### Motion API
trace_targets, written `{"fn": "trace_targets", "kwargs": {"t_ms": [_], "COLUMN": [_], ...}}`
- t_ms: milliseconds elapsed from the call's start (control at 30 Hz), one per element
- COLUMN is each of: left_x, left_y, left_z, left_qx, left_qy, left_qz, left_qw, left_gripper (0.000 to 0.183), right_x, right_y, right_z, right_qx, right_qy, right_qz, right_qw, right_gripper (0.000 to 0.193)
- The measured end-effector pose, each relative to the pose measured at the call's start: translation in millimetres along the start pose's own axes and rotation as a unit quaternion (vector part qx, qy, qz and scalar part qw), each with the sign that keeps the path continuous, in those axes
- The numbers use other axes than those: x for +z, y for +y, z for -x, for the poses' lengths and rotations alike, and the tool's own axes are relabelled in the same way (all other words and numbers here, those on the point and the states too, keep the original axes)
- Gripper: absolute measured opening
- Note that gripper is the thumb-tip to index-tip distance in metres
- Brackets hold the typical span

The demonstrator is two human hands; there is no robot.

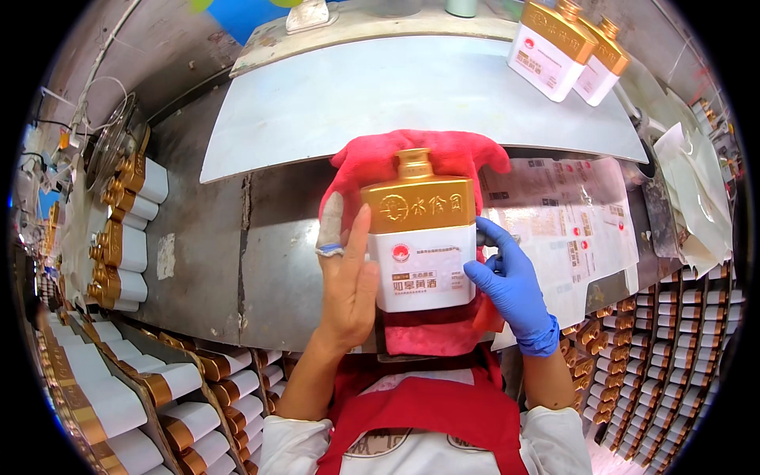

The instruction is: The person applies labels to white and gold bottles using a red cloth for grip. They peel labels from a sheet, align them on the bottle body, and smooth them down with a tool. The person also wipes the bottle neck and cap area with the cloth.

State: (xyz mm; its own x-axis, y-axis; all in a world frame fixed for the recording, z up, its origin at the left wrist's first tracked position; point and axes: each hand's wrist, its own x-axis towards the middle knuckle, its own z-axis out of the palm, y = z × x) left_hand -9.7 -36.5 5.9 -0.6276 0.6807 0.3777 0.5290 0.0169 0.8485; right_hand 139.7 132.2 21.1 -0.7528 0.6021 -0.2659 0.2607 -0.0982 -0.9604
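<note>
Between my hands stands a flat gold-and-white bottle (424, 257), its shoulders and neck gold, its white front carrying a red round emblem and dark lettering. My left hand (348, 289) is bare apart from a pale cover on one finger, and it presses against the bottle's left side. In a blue glove, my right hand (511, 285) grips the lower right side, with the thumb at the front edge and some fingers hidden behind. A red cloth (419, 336) lies under and behind the bottle. Printed label sheets (570, 229) spread over the table to the right.
A pale board (396, 87) spans the far side, with two similar bottles (552, 51) at its right. More bottles (131, 245) line the left side. Racks of bottles stand low at left (119, 396) and right (657, 348). Backing paper (693, 190) hangs at far right.
</note>
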Motion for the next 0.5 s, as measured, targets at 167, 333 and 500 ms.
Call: {"fn": "trace_targets", "kwargs": {"t_ms": [167, 333, 500], "left_x": [11.2, 14.1, 14.5], "left_y": [16.4, 19.8, 24.3], "left_z": [-3.5, 2.1, 6.1], "left_qx": [0.091, 0.082, 0.068], "left_qy": [-0.076, -0.085, -0.093], "left_qz": [-0.230, -0.306, -0.327], "left_qw": [0.966, 0.945, 0.938], "left_gripper": [0.050, 0.050, 0.051], "right_x": [11.0, 14.5, 14.3], "right_y": [4.2, -1.8, -0.7], "right_z": [3.0, 5.7, 8.5], "right_qx": [-0.049, -0.047, -0.050], "right_qy": [0.029, 0.028, 0.025], "right_qz": [0.115, 0.144, 0.145], "right_qw": [0.992, 0.988, 0.988], "right_gripper": [0.079, 0.079, 0.079]}}
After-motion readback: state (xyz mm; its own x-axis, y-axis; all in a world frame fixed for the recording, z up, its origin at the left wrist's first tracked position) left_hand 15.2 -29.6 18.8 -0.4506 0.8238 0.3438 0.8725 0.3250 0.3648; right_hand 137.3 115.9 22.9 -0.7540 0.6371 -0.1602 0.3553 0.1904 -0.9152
